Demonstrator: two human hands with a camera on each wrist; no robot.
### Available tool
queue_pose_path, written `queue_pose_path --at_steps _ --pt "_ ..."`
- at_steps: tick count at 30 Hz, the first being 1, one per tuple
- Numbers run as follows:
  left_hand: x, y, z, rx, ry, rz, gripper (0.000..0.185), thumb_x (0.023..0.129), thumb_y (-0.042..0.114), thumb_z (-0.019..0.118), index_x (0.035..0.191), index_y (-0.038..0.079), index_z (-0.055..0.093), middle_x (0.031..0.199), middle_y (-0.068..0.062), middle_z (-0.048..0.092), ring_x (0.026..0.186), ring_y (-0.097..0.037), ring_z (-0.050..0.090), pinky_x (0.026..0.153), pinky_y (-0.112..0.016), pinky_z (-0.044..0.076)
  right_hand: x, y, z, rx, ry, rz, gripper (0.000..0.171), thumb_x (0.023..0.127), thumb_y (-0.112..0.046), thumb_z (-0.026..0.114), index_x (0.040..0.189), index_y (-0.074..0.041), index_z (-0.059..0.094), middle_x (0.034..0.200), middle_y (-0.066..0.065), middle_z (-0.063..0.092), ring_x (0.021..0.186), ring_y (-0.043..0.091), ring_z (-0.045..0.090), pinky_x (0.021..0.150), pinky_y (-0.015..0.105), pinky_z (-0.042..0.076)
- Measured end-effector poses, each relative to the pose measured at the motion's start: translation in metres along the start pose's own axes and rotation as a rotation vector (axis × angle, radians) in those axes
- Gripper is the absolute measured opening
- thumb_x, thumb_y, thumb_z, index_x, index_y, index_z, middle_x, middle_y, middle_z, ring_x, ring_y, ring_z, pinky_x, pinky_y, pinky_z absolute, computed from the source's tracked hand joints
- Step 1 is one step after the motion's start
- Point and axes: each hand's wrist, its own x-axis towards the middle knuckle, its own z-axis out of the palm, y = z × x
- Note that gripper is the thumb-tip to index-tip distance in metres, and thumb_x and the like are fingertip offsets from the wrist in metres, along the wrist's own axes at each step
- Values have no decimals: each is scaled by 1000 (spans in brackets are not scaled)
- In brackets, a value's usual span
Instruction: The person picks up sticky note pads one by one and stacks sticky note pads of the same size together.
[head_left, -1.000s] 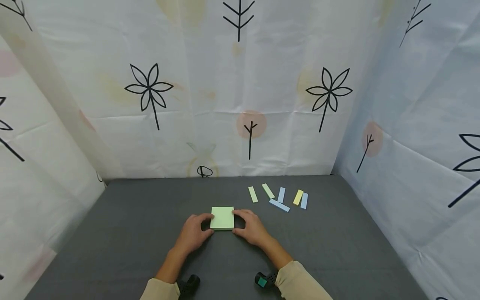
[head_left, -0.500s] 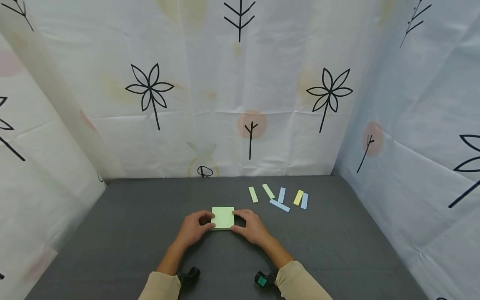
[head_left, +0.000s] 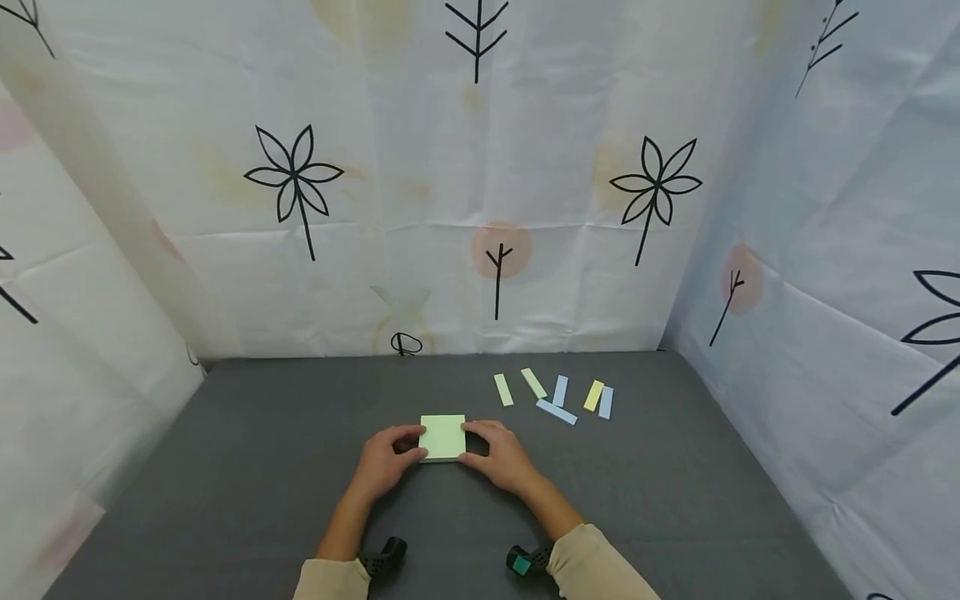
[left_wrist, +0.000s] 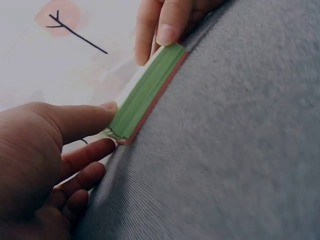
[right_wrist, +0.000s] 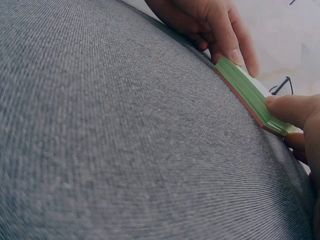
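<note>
In the head view, a square pad of light green sticky notes (head_left: 442,437) lies flat on the grey table between both hands. My left hand (head_left: 384,461) holds its left side, with the thumb at the near corner and curled fingers further back. On the opposite side my right hand (head_left: 502,457) grips it in much the same way. The left wrist view shows the green edge of the pad (left_wrist: 147,95) over a thin reddish bottom layer. From the right wrist, the same pad (right_wrist: 245,95) sits with a thumb and fingers at each end.
Behind and to the right lie several small paper strips: a green strip (head_left: 503,390), a yellow strip (head_left: 593,396) and a blue strip (head_left: 557,412) among them. White printed cloth (head_left: 405,275) stands along the back and sides of the grey table (head_left: 247,467).
My left thumb has slid slightly away from me along the pad's edge. The right thumb has shifted a little onto the near corner. The pad and paper strips stay in place.
</note>
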Motion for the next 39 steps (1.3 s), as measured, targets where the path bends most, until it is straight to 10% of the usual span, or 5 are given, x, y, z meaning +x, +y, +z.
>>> queue_pose_path --at_steps 39 --pt "0 -1 3 21 22 18 38 79 18 81 116 13 72 104 -5 66 82 -17 59 74 -40 48 1 -2 1 -19 11 -5 48 88 -27 73 130 -7 61 131 13 58 123 30 51 99 49 42"
